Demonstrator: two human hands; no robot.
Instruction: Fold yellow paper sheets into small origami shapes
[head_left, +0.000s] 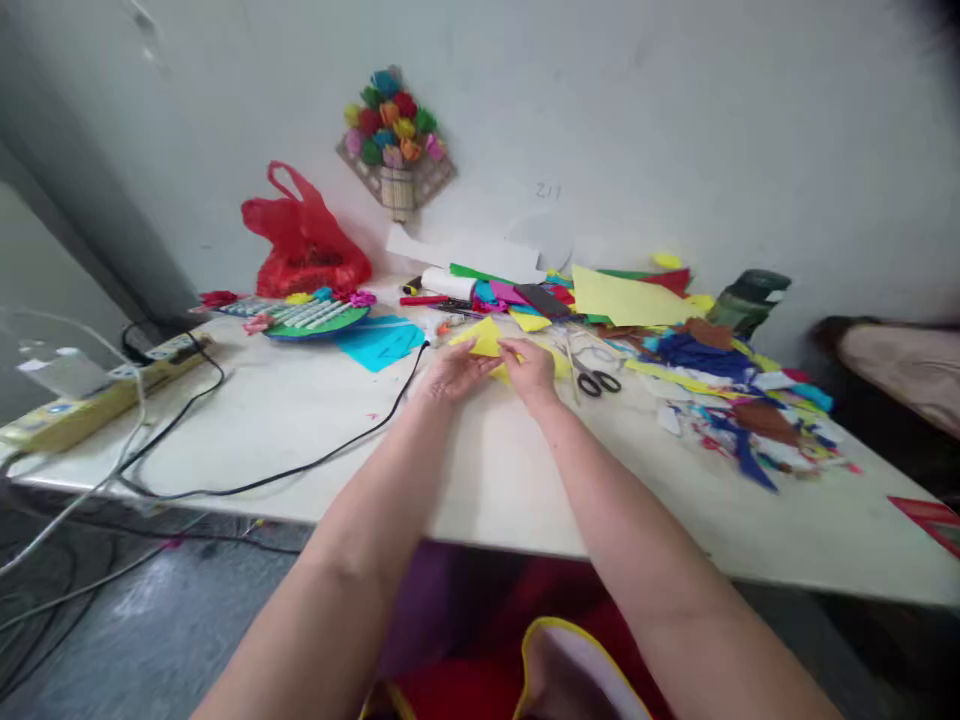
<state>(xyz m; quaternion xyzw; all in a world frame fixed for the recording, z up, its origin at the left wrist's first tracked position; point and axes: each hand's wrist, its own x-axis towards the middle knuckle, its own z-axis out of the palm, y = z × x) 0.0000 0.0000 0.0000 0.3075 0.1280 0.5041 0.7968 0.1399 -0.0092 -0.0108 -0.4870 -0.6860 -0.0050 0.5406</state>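
We see both hands meeting over a yellow paper sheet [484,338] that lies on the white worktop [525,480], toward its far middle. The left hand [457,372] presses down on the near left part of the sheet, fingers stretched forward and flat, so its grip is not closed around anything; it simply rests on the paper. The right hand [531,368] lies on the right part of the same sheet, its fingers curled over the paper's edge. We cannot tell whether this grip pinches the paper or only holds it down. The two hands are just beside each other, nearly touching.

Just right of the right hand lie black-handled scissors [592,378], handles toward us. Further right spreads a heap of coloured paper scraps [739,400], and behind the hands lie larger coloured sheets, among them a big pale yellow-green sheet [626,297]. A turquoise sheet [379,342] lies to the left, with a black cable [315,462] running across the worktop from beside it. A red plastic bag [304,240] sits against the wall, and a paper flower decoration [394,135] hangs on the wall above. A power strip [97,395] rests at the worktop's left end.
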